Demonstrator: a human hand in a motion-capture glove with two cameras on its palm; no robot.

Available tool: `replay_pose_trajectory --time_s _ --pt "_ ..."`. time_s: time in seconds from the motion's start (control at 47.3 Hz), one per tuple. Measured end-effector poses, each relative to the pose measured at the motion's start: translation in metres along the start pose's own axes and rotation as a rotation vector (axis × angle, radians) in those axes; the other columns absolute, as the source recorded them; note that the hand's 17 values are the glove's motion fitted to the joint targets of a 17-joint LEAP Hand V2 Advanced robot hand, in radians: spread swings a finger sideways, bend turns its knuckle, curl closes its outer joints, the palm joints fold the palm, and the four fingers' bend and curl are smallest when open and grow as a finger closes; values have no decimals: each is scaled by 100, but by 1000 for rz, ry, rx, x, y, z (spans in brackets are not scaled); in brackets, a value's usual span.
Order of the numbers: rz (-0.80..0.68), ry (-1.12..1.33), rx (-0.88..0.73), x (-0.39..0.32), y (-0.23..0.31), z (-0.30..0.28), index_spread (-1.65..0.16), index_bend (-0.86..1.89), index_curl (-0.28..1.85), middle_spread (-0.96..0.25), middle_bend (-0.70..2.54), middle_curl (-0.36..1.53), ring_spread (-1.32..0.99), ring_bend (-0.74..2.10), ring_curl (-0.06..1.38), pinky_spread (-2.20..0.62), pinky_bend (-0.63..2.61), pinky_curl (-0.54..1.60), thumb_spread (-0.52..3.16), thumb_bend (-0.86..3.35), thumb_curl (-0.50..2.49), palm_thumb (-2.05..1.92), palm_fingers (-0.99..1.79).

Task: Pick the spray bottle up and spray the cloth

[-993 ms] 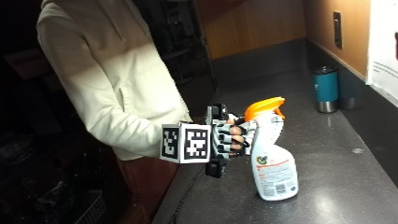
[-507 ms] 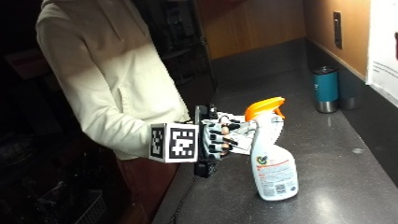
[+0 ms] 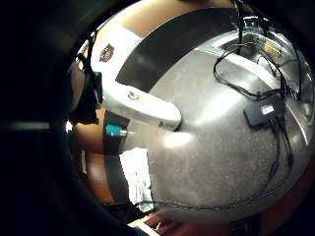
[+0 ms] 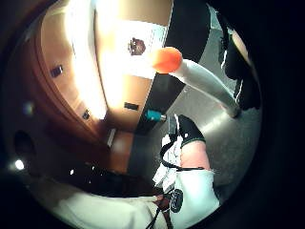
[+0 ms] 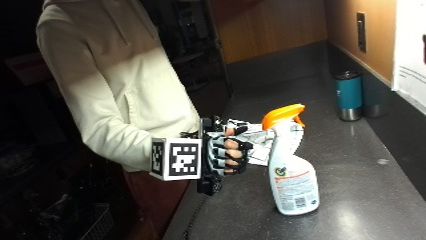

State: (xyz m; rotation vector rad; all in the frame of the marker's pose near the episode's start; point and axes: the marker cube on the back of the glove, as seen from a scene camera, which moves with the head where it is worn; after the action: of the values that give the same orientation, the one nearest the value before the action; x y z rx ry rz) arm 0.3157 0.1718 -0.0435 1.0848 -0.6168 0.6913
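Observation:
A white spray bottle with an orange trigger head stands upright on the dark counter. My gloved right hand hovers just left of it at mid-height, palm toward the bottle, not touching it. The fingers are partly curled and hold nothing. A white patterned cloth lies on the counter behind the hand. Both palm views show the bottle a short way off, and the cloth beyond it. The person's other hand is beside the cloth.
A teal tumbler stands at the back by the wall. A black box with cables lies further along the counter. The counter's front edge runs just below my hand.
My hand has drifted slightly left, a little away from the bottle. The bottle and cloth have not moved.

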Motion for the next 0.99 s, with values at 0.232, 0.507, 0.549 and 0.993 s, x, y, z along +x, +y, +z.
replay_pose_trajectory --time_s 0.232,0.507,0.549,0.993 --pt "7 -14 -19 0 -4 1 -22 11 46 -17 40 66 -14 57 55 -8 39 45 87 -3 50 85 81" --pt "14 -47 -60 -6 -12 11 -27 11 37 -7 16 49 -11 38 43 5 40 41 89 -3 50 83 43" --pt "14 -49 -69 -6 -14 14 -28 11 35 -7 16 48 -10 37 42 6 40 41 89 -4 49 81 41" --pt "57 -94 -106 -7 -37 44 -30 10 24 -4 20 40 -6 38 37 11 45 39 90 -4 46 74 27"
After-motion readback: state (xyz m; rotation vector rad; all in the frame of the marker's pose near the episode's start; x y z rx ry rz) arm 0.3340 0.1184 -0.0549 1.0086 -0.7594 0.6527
